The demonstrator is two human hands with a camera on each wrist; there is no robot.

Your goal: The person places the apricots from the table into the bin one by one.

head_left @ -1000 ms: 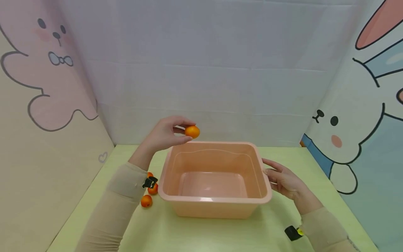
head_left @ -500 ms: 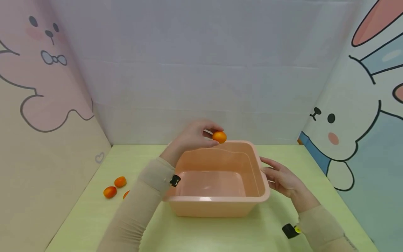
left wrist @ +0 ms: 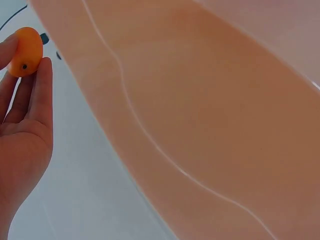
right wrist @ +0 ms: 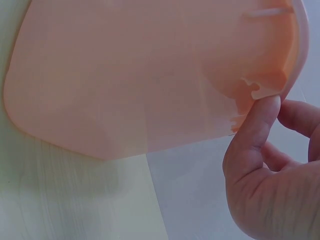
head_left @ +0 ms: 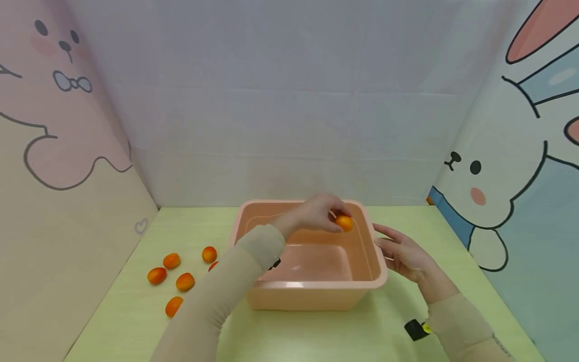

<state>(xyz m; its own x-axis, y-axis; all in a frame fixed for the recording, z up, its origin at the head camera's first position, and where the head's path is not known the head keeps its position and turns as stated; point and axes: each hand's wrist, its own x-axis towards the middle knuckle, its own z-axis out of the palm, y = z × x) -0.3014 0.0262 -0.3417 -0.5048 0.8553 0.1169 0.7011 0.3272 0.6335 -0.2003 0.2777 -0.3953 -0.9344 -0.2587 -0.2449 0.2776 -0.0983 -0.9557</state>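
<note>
My left hand (head_left: 318,213) pinches an orange kumquat (head_left: 344,223) between thumb and fingers. It is over the right part of a peach plastic basin (head_left: 298,286), near the back wall of the basin. In the left wrist view, the kumquat shows its small dark stem end. My right hand (head_left: 404,256) holds the basin's right rim; in the right wrist view, the thumb (right wrist: 262,117) presses at the underside of the rim with the index finger beside it. The visible part of the basin floor has nothing on it; my left forearm hides the left part.
Several kumquats (head_left: 185,282) lie scattered on the pale green table (head_left: 135,332) left of the basin, some partly behind the left sleeve. A white cloth wall (head_left: 289,125) stands at the back, with cartoon-printed panels on both sides.
My left hand has carried the kumquat rightward from the basin's back left, then lower over its right part. More kumquats on the table show from behind the arm. The right hand stays at the rim.
</note>
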